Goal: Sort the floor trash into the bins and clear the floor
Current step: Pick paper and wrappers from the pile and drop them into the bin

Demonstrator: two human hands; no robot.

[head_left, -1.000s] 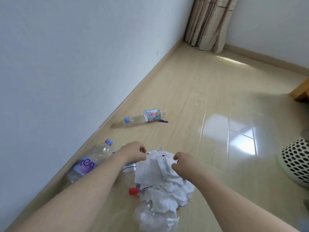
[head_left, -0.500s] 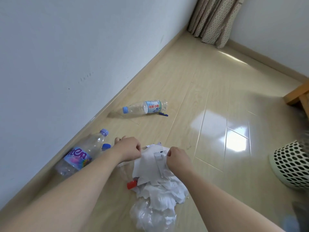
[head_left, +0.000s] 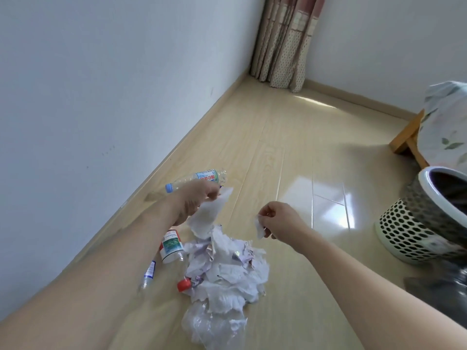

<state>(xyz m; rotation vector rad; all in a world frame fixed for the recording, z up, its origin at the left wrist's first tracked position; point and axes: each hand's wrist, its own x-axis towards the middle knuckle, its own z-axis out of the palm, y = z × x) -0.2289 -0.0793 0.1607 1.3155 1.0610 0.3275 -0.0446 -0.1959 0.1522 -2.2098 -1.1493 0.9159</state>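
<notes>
Your left hand [head_left: 195,203] is up off the floor, pinching a big sheet of white paper [head_left: 208,214] between thumb and curled fingers, and the sheet hangs down with its ragged bottom edge just over the trash pile. Your right hand [head_left: 279,219] is off to the side, fingers curled in and pinching a much smaller white scrap [head_left: 259,227] that sticks out below the thumb. The two hands are apart, with bare floor between them.

The paper pile [head_left: 225,269] is on the wood floor [head_left: 278,152] right under your hands. It's a heap of torn, crumpled white pieces, some with faint purple print and a couple of shiny foil-looking bits mixed in. At the near end of it there's a crinkled clear plastic bag [head_left: 214,324]. A red cap [head_left: 183,284] pokes out at the pile's left edge, can't tell what it's attached to.

Just left of the pile there's a short bottle with a green and white label [head_left: 171,246], lying tilted, partly behind your left forearm. A thin clear bottle with a blue label [head_left: 147,274] lies near it, closer to you. Farther back, by the wall, a clear water bottle with a blue cap [head_left: 194,180] lies on its side, half hidden behind your left hand.

Over on the right is a white perforated bin [head_left: 404,228], well apart from the pile, with a darker patterned bin [head_left: 434,195] overlapping it in front.
</notes>
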